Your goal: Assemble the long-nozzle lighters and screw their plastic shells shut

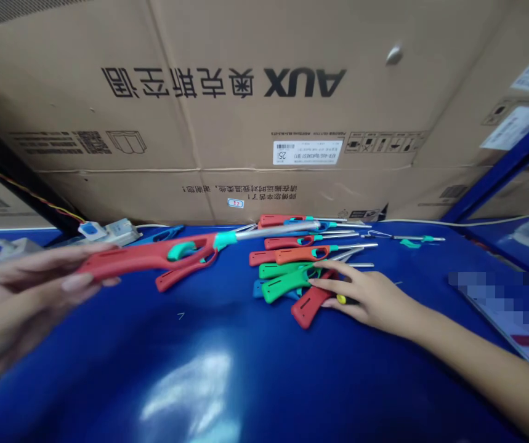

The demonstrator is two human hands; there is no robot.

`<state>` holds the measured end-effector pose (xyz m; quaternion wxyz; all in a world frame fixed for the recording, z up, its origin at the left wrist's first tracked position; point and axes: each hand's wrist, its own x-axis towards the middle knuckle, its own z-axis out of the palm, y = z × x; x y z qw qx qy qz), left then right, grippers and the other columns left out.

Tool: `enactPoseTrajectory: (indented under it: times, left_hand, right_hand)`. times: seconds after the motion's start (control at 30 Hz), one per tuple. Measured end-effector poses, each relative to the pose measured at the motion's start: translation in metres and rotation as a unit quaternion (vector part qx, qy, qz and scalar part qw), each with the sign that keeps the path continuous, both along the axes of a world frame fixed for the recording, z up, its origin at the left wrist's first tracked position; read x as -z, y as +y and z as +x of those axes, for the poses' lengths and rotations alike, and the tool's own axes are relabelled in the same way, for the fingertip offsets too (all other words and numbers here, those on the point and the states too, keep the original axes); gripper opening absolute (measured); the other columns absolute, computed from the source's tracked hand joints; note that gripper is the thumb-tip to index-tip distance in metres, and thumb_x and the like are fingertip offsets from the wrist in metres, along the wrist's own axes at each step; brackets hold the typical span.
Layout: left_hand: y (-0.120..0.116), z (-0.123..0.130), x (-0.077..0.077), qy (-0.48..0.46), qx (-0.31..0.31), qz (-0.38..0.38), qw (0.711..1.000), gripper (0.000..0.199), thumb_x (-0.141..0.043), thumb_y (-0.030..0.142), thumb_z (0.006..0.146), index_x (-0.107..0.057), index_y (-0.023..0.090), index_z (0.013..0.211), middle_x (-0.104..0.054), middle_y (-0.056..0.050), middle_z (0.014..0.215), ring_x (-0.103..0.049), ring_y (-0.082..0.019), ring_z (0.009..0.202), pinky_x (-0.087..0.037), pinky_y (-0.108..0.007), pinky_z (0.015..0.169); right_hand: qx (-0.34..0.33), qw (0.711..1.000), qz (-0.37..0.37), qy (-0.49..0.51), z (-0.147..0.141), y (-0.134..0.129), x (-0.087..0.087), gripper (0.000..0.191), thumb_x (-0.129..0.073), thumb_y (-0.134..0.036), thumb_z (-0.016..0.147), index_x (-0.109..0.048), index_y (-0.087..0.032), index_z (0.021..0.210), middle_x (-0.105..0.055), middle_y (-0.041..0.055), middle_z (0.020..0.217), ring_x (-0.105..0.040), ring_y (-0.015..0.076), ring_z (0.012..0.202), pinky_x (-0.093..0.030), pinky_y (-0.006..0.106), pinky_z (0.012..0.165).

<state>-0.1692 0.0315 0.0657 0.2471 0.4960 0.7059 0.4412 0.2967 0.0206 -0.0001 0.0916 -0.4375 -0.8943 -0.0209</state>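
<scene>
Head cam, L hand [28, 301] blurred, cut off, lighter [128, 259] grip part hidden

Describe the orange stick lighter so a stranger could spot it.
Before the carton with upside-down AUX lettering, stick lighters lie piled on the blue tabletop. Mid-pile, just beyond the green ones, is the orange stick lighter, its neighbours being red, green or blue.

The left hand [24, 301] is partly blurred and cut off at the left edge.
</scene>
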Motion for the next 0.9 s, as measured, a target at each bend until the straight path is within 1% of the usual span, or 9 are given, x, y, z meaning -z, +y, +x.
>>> enactPoseTrajectory:
  times: [0.03,0.1,0.2,0.3,0.43,0.53,0.63,0.8,0.9]
  left_hand:
    - [-0.008,0.009,0.005,-0.026,0.036,0.011,0.999,0.049,-0.086,0.065,0.054,-0.077,0.042,0.096,-0.078,0.018,0.091,-0.075,-0.026,0.095,-0.058,-0.043,0.085]
    - [-0.021,0.033,0.014,-0.080,0.147,-0.036,0.985,0.045,-0.090,0.050,0.057,-0.078,0.037,0.098,-0.080,0.010,0.092,-0.076,-0.028,0.090,-0.062,-0.047,0.086]
    - [-0.027,0.062,0.027,-0.134,0.286,-0.135,0.939,0.051,-0.090,0.042,0.061,-0.077,0.025,0.108,-0.080,-0.006,0.101,-0.077,-0.030,0.092,-0.064,-0.043,0.086]
    - [-0.019,0.072,0.039,-0.164,0.341,-0.179,0.908,0.049,-0.087,0.038,0.070,-0.073,0.025,0.115,-0.081,-0.006,0.098,-0.077,-0.026,0.091,-0.061,-0.037,0.088]
    - [-0.012,0.078,0.052,-0.162,0.374,-0.212,0.888,0.046,-0.083,0.036,0.075,-0.070,0.023,0.118,-0.080,-0.006,0.096,-0.076,-0.024,0.093,-0.058,-0.039,0.091]
    - [-0.016,0.095,0.061,-0.118,0.387,-0.169,0.899,0.043,-0.081,0.035,0.073,-0.072,0.020,0.113,-0.078,-0.007,0.098,-0.074,-0.024,0.093,-0.058,-0.041,0.089]
    - [-0.021,0.114,0.065,0.009,0.424,-0.072,0.903,0.033,-0.074,0.035,0.080,-0.074,0.020,0.109,-0.073,-0.007,0.107,-0.070,-0.022,0.090,-0.058,-0.039,0.084]
    - [-0.024,0.138,0.065,0.211,0.466,0.060,0.857,0.030,-0.068,0.031,0.088,-0.070,0.021,0.116,-0.068,-0.008,0.115,-0.063,-0.025,0.104,-0.053,-0.044,0.096]
    - [-0.025,0.151,0.065,0.282,0.481,0.116,0.822,0.032,-0.065,0.034,0.093,-0.066,0.020,0.121,-0.064,-0.010,0.121,-0.058,-0.027,0.112,-0.051,-0.047,0.100]
  right_hand:
    - [0.019,1.000,0.019,0.016,-0.003,-0.001,0.008,0.038,-0.050,-0.038,0.100,-0.064,-0.034,0.136,-0.055,0.0123,0.147,-0.075,0.0212,0.081,-0.061,0.039,0.071]
    - [0.055,0.996,0.058,0.047,-0.010,0.001,0.021,0.037,-0.051,-0.037,0.100,-0.066,-0.032,0.134,-0.060,0.0127,0.140,-0.073,0.0192,0.075,-0.060,0.035,0.064]
    - [0.090,0.988,0.090,0.093,-0.016,0.014,0.031,0.035,-0.056,-0.042,0.097,-0.070,-0.031,0.127,-0.064,0.0113,0.132,-0.071,0.0190,0.072,-0.056,0.031,0.055]
    - [0.067,0.980,0.080,0.172,-0.014,0.035,0.033,0.034,-0.062,-0.044,0.094,-0.073,-0.028,0.122,-0.065,0.0107,0.123,-0.071,0.0208,0.082,-0.060,0.035,0.066]
    - [0.056,0.971,0.072,0.221,-0.013,0.062,0.032,0.031,-0.067,-0.042,0.092,-0.073,-0.024,0.117,-0.062,0.0113,0.118,-0.067,0.0248,0.103,-0.060,0.039,0.082]
    - [0.073,0.969,0.072,0.226,-0.016,0.074,0.030,0.032,-0.067,-0.042,0.091,-0.071,-0.022,0.115,-0.060,0.0122,0.116,-0.067,0.0251,0.099,-0.059,0.042,0.082]
    - [0.071,0.973,0.058,0.212,-0.018,0.076,0.024,0.032,-0.066,-0.044,0.091,-0.070,-0.022,0.114,-0.059,0.0115,0.117,-0.066,0.0225,0.092,-0.058,0.039,0.079]
    - [0.055,0.988,0.060,0.129,-0.018,0.057,0.005,0.039,-0.062,-0.046,0.093,-0.066,-0.019,0.121,-0.056,0.0144,0.126,-0.058,0.0155,0.070,-0.046,0.030,0.058]
    - [0.013,0.995,0.091,0.037,-0.023,0.040,-0.009,0.029,-0.054,-0.037,0.097,-0.066,-0.016,0.113,-0.056,0.0146,0.118,-0.048,0.0118,0.061,-0.037,0.026,0.053]
